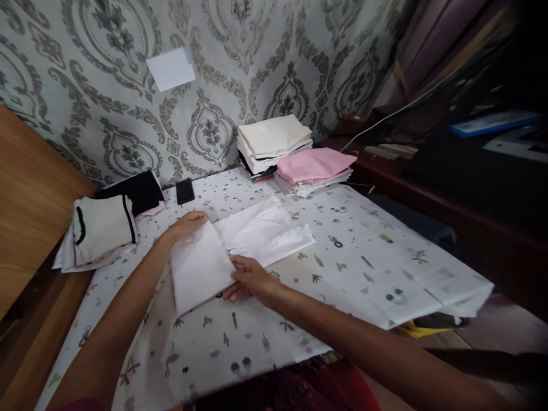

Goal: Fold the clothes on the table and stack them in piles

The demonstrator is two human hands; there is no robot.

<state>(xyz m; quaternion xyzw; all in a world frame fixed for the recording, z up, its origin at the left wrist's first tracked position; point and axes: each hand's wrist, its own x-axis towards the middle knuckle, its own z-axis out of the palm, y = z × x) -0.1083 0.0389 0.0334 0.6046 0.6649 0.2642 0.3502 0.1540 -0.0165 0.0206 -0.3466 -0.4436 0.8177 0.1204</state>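
Observation:
A folded white cloth [201,268] lies on the patterned sheet in front of me. My left hand [188,224] rests at its far edge, fingers together over the cloth. At the cloth's right edge, my right hand [250,278] pinches it between thumb and fingers. Just beyond, a thin white piece [261,228], creased and partly spread, reaches to the right from behind the folded cloth.
Folded cloths [105,228] with a black one [132,193] are stacked at the left, near a black phone [185,191]. Against the wall stand a cream-topped stack [274,136] and a pink-topped stack [317,165]. A dark ledge [394,177] borders the right side.

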